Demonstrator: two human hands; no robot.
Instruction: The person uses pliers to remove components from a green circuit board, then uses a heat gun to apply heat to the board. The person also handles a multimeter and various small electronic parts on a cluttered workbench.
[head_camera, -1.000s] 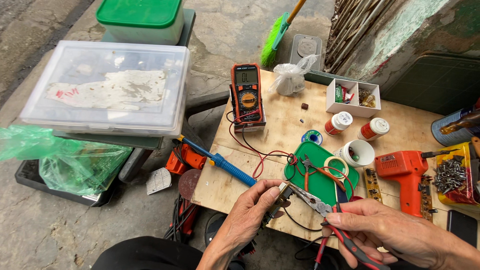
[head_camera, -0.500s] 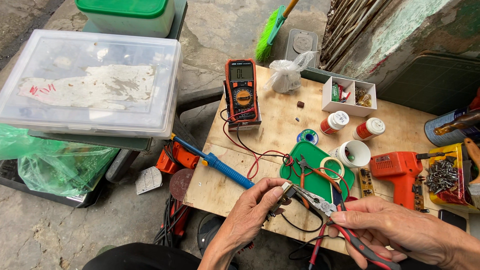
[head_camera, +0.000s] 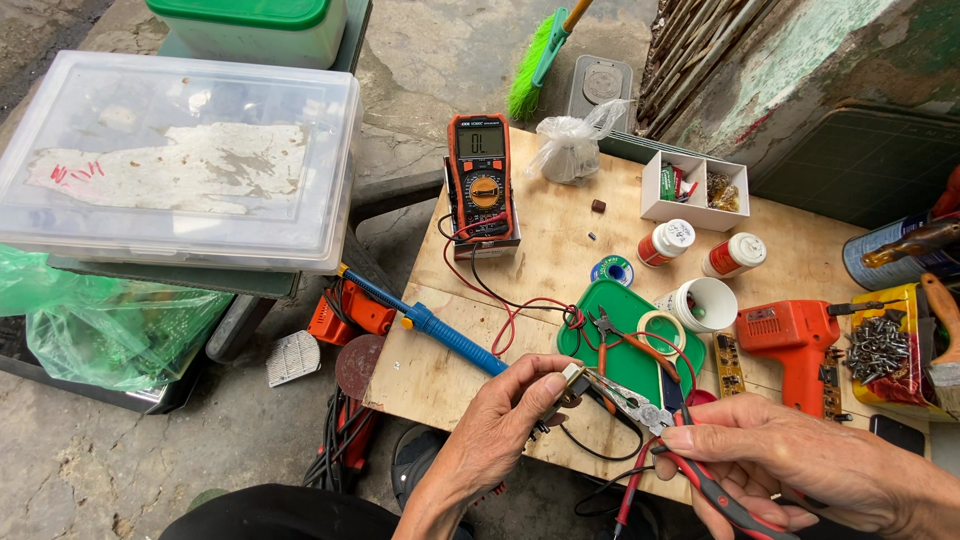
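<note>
My left hand (head_camera: 510, 415) pinches a small electronic part (head_camera: 570, 378) with a black wire hanging from it, low over the front edge of the plywood table (head_camera: 560, 260). My right hand (head_camera: 790, 465) grips red-handled needle-nose pliers (head_camera: 640, 410), whose jaws touch the part. A blue soldering iron (head_camera: 440, 330) lies just left of my left hand. Behind the hands sits a green tray (head_camera: 620, 325) holding small cutters and a tape roll. An orange multimeter (head_camera: 482, 175) stands at the back, its red and black leads trailing toward the tray.
An orange electric drill (head_camera: 790, 335), a white cup (head_camera: 705, 303), two small red-capped bottles (head_camera: 700, 248), a white parts box (head_camera: 695, 190) and a yellow bin of screws (head_camera: 885, 350) fill the table's right. Clear plastic bins (head_camera: 180, 170) stack at left, above a green bag (head_camera: 90, 320). A green brush (head_camera: 540, 55) leans behind.
The view has shifted slightly, so everything sits a little lower in frame. Both hands keep the same hold on the part and the pliers.
</note>
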